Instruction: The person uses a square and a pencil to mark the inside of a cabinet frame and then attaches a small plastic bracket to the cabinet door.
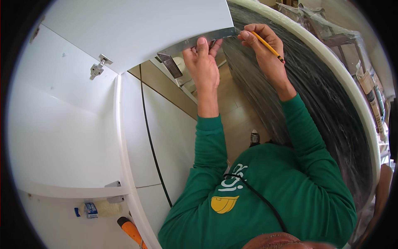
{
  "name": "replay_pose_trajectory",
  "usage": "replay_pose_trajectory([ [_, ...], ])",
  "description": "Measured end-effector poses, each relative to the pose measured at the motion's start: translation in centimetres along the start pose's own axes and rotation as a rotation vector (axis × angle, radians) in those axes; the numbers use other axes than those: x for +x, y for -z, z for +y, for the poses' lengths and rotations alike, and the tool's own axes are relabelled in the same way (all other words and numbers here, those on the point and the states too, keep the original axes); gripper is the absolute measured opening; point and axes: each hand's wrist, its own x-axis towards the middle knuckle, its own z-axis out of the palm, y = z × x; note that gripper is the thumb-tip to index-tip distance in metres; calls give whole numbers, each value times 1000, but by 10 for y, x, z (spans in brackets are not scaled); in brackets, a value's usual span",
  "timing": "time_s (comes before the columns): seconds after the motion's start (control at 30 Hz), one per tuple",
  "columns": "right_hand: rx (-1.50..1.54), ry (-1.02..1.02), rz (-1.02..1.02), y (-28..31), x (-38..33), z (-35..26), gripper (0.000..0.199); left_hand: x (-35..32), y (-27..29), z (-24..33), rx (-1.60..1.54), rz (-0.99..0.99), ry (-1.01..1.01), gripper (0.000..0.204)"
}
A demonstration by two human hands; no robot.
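My left hand [204,68] is closed on a grey metal square [188,42], thumb on its face and fingers behind it. The long leg of the square lies along the lower edge of a white cabinet door [166,23]; its short leg hangs down at the left end. A yellow pencil [266,46] is pinched in my right hand [265,50]. The pencil's eraser end points down to the right, and my fingertips are close to the right end of the square, by the door's corner. My fingers hide the pencil's tip.
At left stands an open white cabinet [70,112] with a metal hinge [99,67]. An orange-handled tool [130,232] and a small bottle [89,210] lie inside, low down. A black cable [150,141] hangs nearby. Plastic-wrapped dark furniture [327,95] curves along my right.
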Motion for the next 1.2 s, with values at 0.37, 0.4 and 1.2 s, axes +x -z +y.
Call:
replay_pose_trajectory([
  [0.37, 17, 30, -4, -7, -1, 7, 16, -1, -3, -1, 17, 48, -30, 23],
  [0.4, 11, 23, 2, -7, -2, 6, 16, -1, -2, 0, 27, 30, -32, 24],
  [1.2, 138, -41, -103, -6, -6, -11, 12, 8, 8, -12, 19, 23, -66, 19],
])
